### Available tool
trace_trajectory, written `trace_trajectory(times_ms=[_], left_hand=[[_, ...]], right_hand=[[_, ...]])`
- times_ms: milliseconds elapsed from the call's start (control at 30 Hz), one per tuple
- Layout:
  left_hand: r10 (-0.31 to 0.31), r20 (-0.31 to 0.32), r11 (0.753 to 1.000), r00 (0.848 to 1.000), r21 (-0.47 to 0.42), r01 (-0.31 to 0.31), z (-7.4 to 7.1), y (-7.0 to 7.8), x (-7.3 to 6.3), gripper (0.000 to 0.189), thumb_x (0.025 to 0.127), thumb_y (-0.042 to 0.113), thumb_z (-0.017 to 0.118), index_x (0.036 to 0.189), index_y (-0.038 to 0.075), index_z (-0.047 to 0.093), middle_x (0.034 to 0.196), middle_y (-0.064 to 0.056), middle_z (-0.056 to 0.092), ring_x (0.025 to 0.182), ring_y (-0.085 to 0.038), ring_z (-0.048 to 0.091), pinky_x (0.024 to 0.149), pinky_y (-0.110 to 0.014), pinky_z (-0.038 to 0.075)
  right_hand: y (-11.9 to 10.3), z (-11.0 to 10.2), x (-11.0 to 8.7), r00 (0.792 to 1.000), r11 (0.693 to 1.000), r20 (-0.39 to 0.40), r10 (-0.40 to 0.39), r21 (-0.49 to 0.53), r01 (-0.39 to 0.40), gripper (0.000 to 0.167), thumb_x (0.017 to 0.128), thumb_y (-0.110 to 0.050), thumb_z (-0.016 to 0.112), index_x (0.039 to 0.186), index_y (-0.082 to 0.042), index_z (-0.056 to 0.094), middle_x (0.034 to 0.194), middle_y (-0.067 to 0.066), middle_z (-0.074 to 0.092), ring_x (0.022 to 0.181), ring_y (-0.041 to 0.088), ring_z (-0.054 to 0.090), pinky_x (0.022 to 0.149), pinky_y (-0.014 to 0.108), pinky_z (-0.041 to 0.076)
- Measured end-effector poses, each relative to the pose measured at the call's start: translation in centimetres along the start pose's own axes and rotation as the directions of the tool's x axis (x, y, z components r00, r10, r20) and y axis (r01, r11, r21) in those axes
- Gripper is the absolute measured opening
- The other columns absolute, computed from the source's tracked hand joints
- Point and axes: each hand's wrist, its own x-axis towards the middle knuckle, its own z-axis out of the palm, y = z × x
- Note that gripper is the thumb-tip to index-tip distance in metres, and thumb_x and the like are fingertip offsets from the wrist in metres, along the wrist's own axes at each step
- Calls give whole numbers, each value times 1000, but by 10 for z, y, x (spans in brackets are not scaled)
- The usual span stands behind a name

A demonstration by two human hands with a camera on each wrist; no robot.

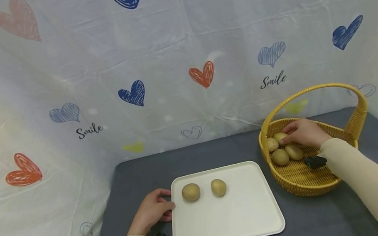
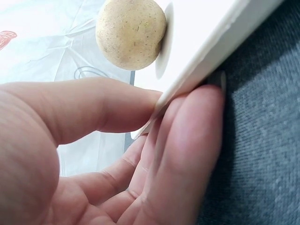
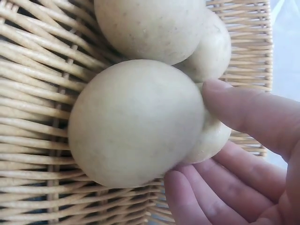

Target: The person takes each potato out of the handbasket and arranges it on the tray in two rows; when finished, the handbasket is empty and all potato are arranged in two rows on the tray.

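Note:
At the left edge of a white rectangular tray, my left hand pinches the rim. The left wrist view has the thumb on the upper side and curled fingers underneath. Two potatoes lie on the tray: a larger left one and a smaller right one. My right hand reaches into a yellow wicker basket, its thumb and fingers around a potato at the back. A big potato partly covers that one in the right wrist view. Several potatoes sit together in the basket's left part.
The basket's tall arched handle rises over the right hand. A dark grey cloth covers the table. Behind and at the sides hangs a white curtain printed with hearts, close to the table's back edge.

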Motion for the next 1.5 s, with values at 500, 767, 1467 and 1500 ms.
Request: trace_trajectory(times_ms=[500,767,1467,1500], left_hand=[[23,-19,1000,1000,21,-22,2,3,-5,42,90,6,78,129,1,66,87,-13,68,63,-20,69,60,-36,66],[18,-30,1000,999,25,-17,1,1,-6,39,91,4,76,129,0,66,86,-12,68,62,-19,69,59,-35,65],[6,-2,1000,1000,4,-6,0,5,-6,40,92,5,76,130,1,65,88,-13,67,65,-20,70,62,-36,66],[7,-3,1000,1000,6,-7,0,6,-7,40,92,5,76,130,0,65,88,-13,67,65,-20,70,62,-36,66]], right_hand=[[-42,-14,-61,992,996,-88,-94,-4,94,69,95,-56,79,146,-10,68,139,22,72,130,48,65,99,62,58],[-64,-3,-104,983,988,-135,-126,74,137,63,91,-52,85,139,-14,73,126,11,80,114,29,77,87,35,63],[-119,91,-109,968,922,-101,-230,295,250,48,93,-15,85,139,-6,72,136,16,74,122,32,76,93,33,66],[-120,95,-107,964,924,-114,-242,276,265,47,93,-13,85,138,-6,72,135,16,75,122,33,76,94,35,66]])
